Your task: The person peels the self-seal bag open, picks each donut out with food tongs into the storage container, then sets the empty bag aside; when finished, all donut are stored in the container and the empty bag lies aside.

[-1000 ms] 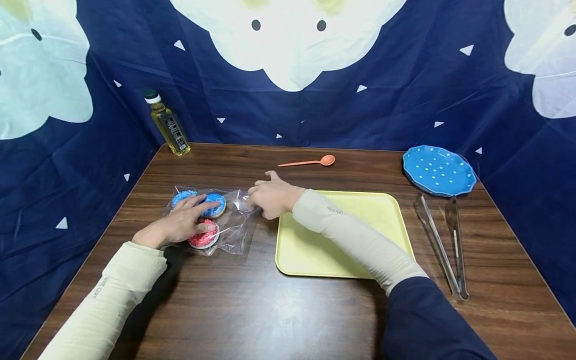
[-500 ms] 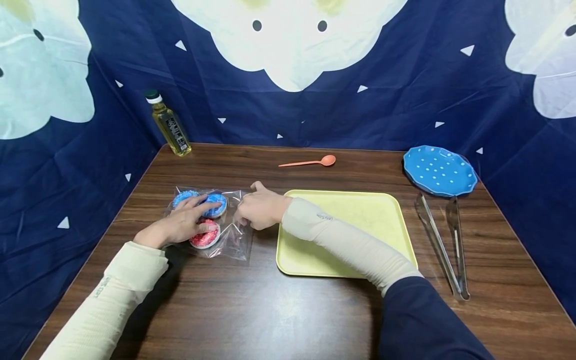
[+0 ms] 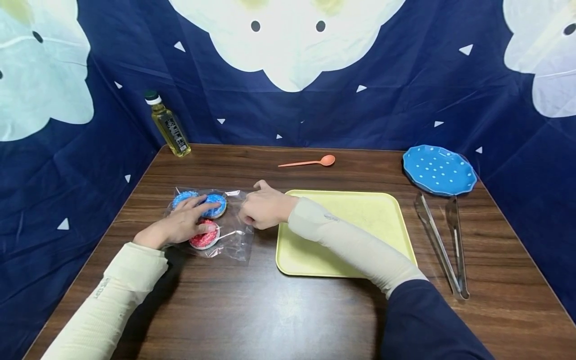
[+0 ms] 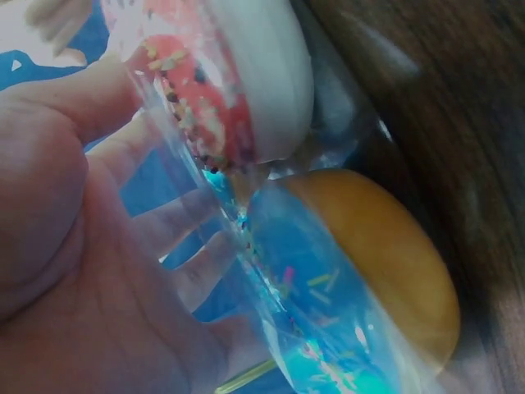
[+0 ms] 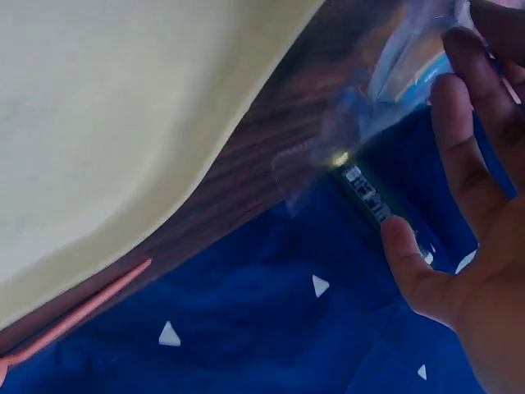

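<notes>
A clear plastic bag [image 3: 236, 246] lies on the table at left, with a red-iced donut [image 3: 201, 241] and two blue-iced donuts, the nearer blue one [image 3: 216, 204] beside the far-left blue one [image 3: 184, 195]. My left hand [image 3: 182, 224] rests on the bag over the donuts, fingers spread. Through the film in the left wrist view, sprinkles show on the red donut [image 4: 205, 90] and the blue donut [image 4: 328, 279]. At the bag's right side, my right hand [image 3: 265, 206] pinches the film between thumb and finger. The right wrist view shows creased film [image 5: 361, 111] near the fingertips.
A yellow tray [image 3: 346, 250] lies under the right forearm. An orange spoon [image 3: 315, 162] is at the back, an oil bottle [image 3: 172, 127] at back left. A blue dotted plate [image 3: 438, 170] and metal tongs [image 3: 438, 245] are at right.
My right hand has moved left and slightly toward me along the bag, then a little back right. The bag's right part lies flatter. The left hand stays on the donuts.
</notes>
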A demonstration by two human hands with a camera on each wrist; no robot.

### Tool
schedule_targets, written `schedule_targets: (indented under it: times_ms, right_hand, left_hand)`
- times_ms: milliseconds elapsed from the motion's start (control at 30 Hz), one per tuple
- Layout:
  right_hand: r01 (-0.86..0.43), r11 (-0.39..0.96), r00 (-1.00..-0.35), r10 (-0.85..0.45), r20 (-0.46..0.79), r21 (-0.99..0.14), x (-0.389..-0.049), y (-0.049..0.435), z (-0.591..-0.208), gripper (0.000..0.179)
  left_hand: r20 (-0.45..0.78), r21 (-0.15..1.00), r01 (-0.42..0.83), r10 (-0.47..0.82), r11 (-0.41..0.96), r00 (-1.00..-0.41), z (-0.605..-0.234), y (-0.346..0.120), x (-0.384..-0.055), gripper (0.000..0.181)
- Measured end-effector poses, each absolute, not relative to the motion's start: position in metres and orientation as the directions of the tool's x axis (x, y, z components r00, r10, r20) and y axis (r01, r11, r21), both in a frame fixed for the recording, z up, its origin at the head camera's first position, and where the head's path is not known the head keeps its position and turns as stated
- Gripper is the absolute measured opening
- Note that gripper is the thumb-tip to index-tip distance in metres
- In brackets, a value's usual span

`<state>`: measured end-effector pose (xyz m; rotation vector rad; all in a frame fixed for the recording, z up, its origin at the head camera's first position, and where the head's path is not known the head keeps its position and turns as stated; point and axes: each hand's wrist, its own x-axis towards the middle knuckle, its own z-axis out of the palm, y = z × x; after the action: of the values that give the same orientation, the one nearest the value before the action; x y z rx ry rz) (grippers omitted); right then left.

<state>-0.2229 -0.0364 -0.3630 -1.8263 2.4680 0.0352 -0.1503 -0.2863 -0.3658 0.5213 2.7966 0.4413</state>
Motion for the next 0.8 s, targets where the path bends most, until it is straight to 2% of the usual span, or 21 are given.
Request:
schedule_targets:
  times_ms: [367,633,800]
  right_hand:
    - [-0.946,0.323,-0.320,-0.945,-0.073,-0.026,-0.218,-0.013,-0.368,0.019]
    - [-0.969,0.242,-0.236,-0.968,-0.084,-0.059,-0.205,-0.034,-0.370,0.022]
    - [-0.973,0.226,-0.224,-0.972,-0.070,-0.038,-0.203,-0.040,-0.370,0.016]
  left_hand:
    - [-0.203,0.358,0.311,0.399,0.880,-0.894,-0.368,-0.287,-0.151,0.060]
    - [-0.196,0.337,0.316,0.395,0.887,-0.898,-0.369,-0.284,-0.150,0.059]
    - [-0.197,0.331,0.308,0.385,0.892,-0.902,-0.366,-0.284,-0.149,0.059]
